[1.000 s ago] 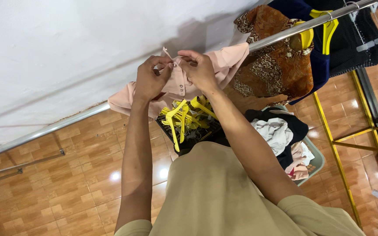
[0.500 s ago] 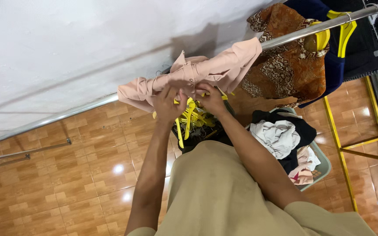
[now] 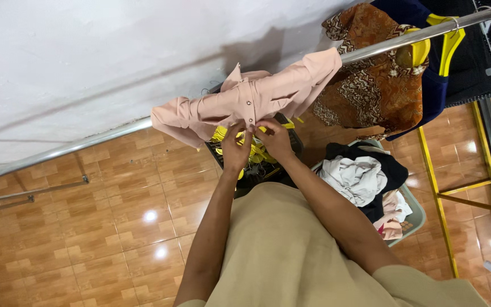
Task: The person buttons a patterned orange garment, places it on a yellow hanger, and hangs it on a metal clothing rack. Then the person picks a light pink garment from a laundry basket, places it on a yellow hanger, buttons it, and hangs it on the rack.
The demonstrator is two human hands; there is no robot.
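Observation:
A pale pink buttoned shirt (image 3: pixel 223 105) hangs on the metal clothes rail (image 3: pixel 382 46). My left hand (image 3: pixel 235 145) pinches the shirt's lower front edge by the row of buttons. My right hand (image 3: pixel 274 136) grips the same edge right beside it, fingertips nearly touching the left hand's. Both hands are closed on the fabric below the lowest visible button.
A brown patterned garment (image 3: pixel 370 85) and a navy one on a yellow hanger (image 3: pixel 447 48) hang further right on the rail. A dark crate of yellow hangers (image 3: pixel 259 162) sits below my hands. A grey-green basket (image 3: pixel 413 219) holds white, black and pink clothes. A yellow rack frame (image 3: pixel 436 196) stands right.
Both hands have moved down the shirt front, from the collar to the lower button area. The view has shifted so the shirt sits higher and more central.

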